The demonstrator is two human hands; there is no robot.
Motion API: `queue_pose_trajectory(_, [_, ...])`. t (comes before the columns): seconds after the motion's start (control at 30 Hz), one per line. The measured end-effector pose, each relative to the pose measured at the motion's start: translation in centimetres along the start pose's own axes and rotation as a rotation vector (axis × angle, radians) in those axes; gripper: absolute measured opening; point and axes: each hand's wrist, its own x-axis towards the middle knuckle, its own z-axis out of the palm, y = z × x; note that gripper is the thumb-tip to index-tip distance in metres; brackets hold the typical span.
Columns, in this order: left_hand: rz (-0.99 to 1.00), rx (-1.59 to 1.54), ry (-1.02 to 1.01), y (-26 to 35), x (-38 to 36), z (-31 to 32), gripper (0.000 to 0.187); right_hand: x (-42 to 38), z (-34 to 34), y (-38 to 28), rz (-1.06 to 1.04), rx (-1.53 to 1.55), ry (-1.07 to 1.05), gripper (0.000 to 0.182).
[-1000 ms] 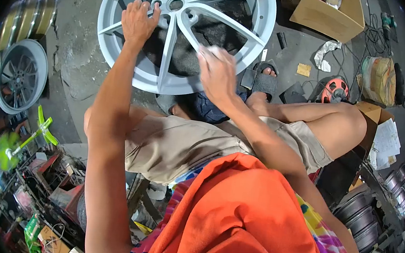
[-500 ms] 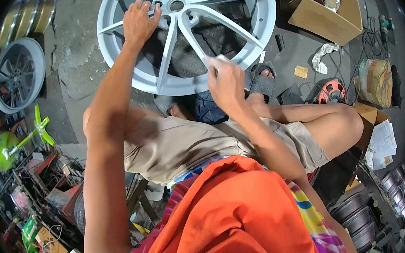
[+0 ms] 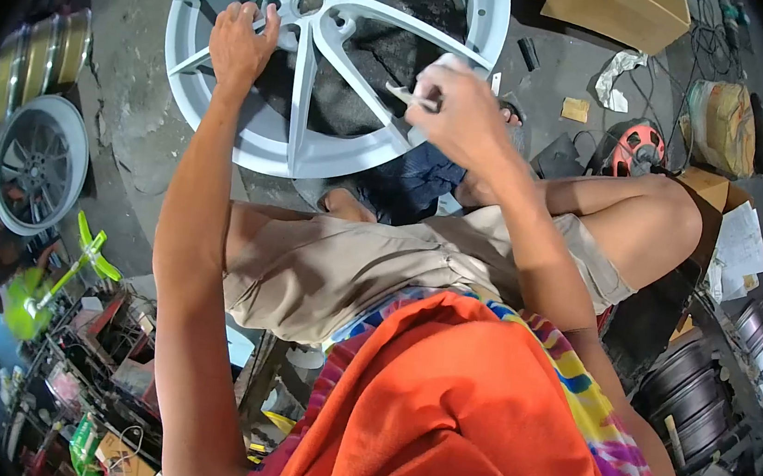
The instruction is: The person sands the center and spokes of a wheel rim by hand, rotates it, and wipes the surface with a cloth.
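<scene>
A pale grey alloy wheel (image 3: 297, 127) with split spokes lies face up before me, its top edge cut off by the view. My left hand (image 3: 241, 49) grips a spoke left of the hub, fingers curled over it and partly hidden. Pinched in my right hand (image 3: 469, 112) is a thin folded whitish piece (image 3: 403, 94), like a scrap of abrasive paper. That hand overlaps the wheel's lower right edge in this view. Dark blue cloth (image 3: 415, 181) lies below the wheel, beside my feet.
Upper right stands a cardboard box (image 3: 614, 16), with crumpled paper (image 3: 615, 81) and a red and black round device (image 3: 637, 149) below it. More wheels (image 3: 40, 165) stand at the left, near a green fan (image 3: 92, 249). Stacked dark rims (image 3: 686, 395) sit lower right.
My right hand has come away from the spoke, up and to the right, and the folded piece now shows. My left hand keeps its place on the wheel; the view has shifted slightly.
</scene>
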Motion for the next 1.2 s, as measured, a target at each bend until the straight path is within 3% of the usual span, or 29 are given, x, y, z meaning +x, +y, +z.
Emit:
queue_pose_trajectory(0.03, [-0.003, 0.002, -0.014, 0.0, -0.1, -0.1, 0.034, -0.3, 0.8, 0.3, -0.198, -0.139, 0.069, 0.018])
queue_pose_trajectory(0.07, [-0.009, 0.006, -0.025, 0.1, -0.1, -0.1, 0.034, -0.4, 1.3, 0.5, -0.195, -0.136, 0.070, 0.018])
queue_pose_trajectory(0.17, [-0.008, 0.046, -0.057, 0.0, 0.1, -0.2, 0.030, 0.1, 2.0, 0.1, 0.000, -0.017, -0.280, 0.022])
queue_pose_trajectory(0.2, [-0.005, 0.050, -0.061, 0.0, 0.1, -0.2, 0.030, 0.3, 2.2, 0.2, 0.001, -0.011, -0.279, 0.022])
queue_pose_trajectory(0.3, [0.003, 0.037, -0.066, 0.1, 0.0, -0.3, 0.030, 0.2, 2.7, 0.8, -0.042, 0.070, -0.155, 0.023])
queue_pose_trajectory(0.37, [-0.007, 0.049, -0.076, 0.2, 0.1, -0.3, 0.030, 0.2, 3.0, 1.0, -0.092, -0.051, -0.013, 0.020])
queue_pose_trajectory(0.47, [-0.008, 0.037, -0.074, 0.0, 0.1, -0.2, 0.031, 0.0, 3.1, 0.2, 0.061, 0.080, -0.024, 0.023])
queue_pose_trajectory(0.63, [-0.018, 0.041, -0.096, 0.0, 0.2, -0.4, 0.031, -0.5, 4.4, 0.5, -0.033, 0.013, 0.021, 0.015])
queue_pose_trajectory(0.73, [-0.014, 0.029, -0.093, 0.1, 0.1, -0.1, 0.032, 0.2, 5.6, 0.0, 0.082, 0.074, 0.033, 0.014])
queue_pose_trajectory(0.83, [-0.014, 0.038, -0.092, -0.1, 0.0, -0.2, 0.033, 1.8, 7.4, -0.7, 0.023, 0.176, 0.217, 0.013])
queue_pose_trajectory(0.93, [0.002, 0.046, -0.084, -0.2, 0.1, -0.1, 0.033, 0.5, 6.2, -1.0, -0.021, 0.078, 0.135, 0.013])
queue_pose_trajectory(0.97, [0.004, 0.051, -0.070, -0.2, 0.1, 0.0, 0.032, -0.4, 5.3, -0.9, 0.052, 0.066, 0.065, 0.016])
queue_pose_trajectory(1.07, [0.001, 0.024, -0.065, 0.2, 0.1, -0.2, 0.032, -1.2, 5.5, -0.8, 0.102, 0.116, 0.115, 0.019])
queue_pose_trajectory(1.2, [0.002, 0.035, -0.091, 0.0, -0.2, -0.3, 0.032, 4.2, 8.5, -0.4, -0.078, 0.129, 0.242, 0.024])
